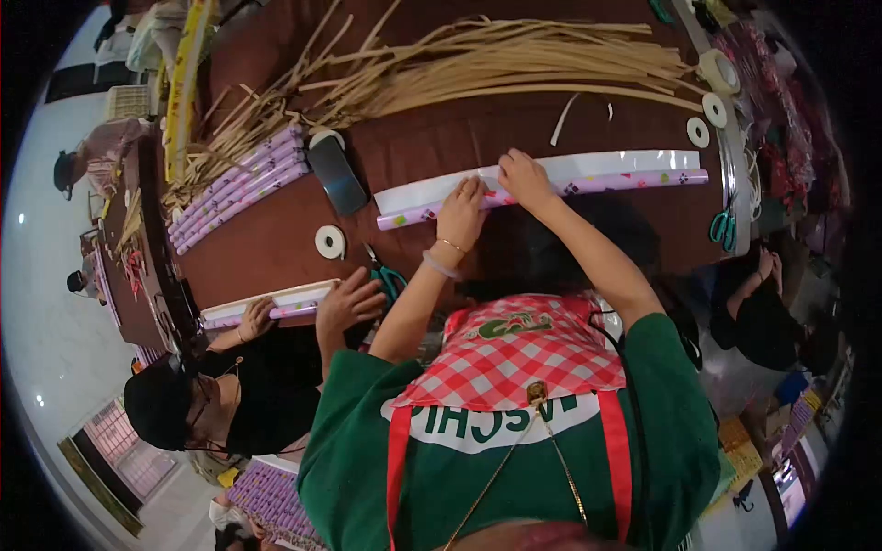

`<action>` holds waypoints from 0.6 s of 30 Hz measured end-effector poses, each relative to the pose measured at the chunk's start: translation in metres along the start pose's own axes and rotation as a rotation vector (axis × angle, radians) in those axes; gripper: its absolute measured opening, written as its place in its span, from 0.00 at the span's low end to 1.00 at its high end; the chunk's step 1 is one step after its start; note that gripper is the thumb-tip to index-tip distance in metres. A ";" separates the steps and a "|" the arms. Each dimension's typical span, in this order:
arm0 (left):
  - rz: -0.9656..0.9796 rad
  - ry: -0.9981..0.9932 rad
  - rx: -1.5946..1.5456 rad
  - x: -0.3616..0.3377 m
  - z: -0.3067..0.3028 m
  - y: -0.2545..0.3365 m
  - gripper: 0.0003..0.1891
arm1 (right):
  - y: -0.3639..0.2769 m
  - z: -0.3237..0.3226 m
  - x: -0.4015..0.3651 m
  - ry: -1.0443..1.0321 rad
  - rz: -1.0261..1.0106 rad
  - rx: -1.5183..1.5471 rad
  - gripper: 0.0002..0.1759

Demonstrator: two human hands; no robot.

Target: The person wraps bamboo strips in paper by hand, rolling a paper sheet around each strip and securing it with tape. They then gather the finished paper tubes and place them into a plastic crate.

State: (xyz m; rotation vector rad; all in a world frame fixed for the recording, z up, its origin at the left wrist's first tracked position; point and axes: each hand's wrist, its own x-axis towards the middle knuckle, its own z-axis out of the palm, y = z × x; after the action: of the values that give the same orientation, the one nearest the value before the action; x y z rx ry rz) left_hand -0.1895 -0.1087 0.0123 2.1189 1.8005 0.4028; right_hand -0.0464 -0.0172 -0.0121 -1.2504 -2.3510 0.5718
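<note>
A long strip of purple patterned wrapping paper [606,179], white side up, lies across the brown table [276,243], partly rolled along its near edge. My left hand [462,213], a bracelet on its wrist, presses down on the roll near its left end. Just to the right, my right hand [525,179] holds the same rolled edge with its fingertips. Both arms reach out from my green shirt and red checked apron [501,354].
A bundle of pale cane strips [496,64] lies at the table's far side, with finished purple-wrapped sticks [239,184] at left. Tape rolls [330,241] [714,109] and teal scissors [390,278] [723,225] lie around. A person in black [248,386] handles another purple strip [276,308].
</note>
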 end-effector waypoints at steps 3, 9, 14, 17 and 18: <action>0.012 0.035 -0.024 -0.002 0.006 -0.004 0.21 | 0.000 0.006 -0.002 0.034 0.035 0.014 0.07; 0.056 0.109 0.005 -0.006 0.023 -0.014 0.25 | 0.001 0.013 -0.003 0.033 0.109 -0.012 0.07; 0.042 0.091 -0.008 -0.004 0.018 -0.013 0.25 | -0.003 0.012 -0.001 0.057 0.122 -0.042 0.06; 0.083 0.150 -0.015 -0.005 0.025 -0.015 0.25 | -0.001 0.016 0.002 0.026 0.109 -0.125 0.06; 0.062 0.117 -0.004 -0.004 0.023 -0.013 0.24 | -0.005 0.014 0.003 0.035 0.138 -0.130 0.07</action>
State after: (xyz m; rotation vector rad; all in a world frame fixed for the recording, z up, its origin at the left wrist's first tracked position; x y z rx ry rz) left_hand -0.1921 -0.1123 -0.0139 2.1939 1.7978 0.5560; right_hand -0.0591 -0.0197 -0.0202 -1.4772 -2.3178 0.4416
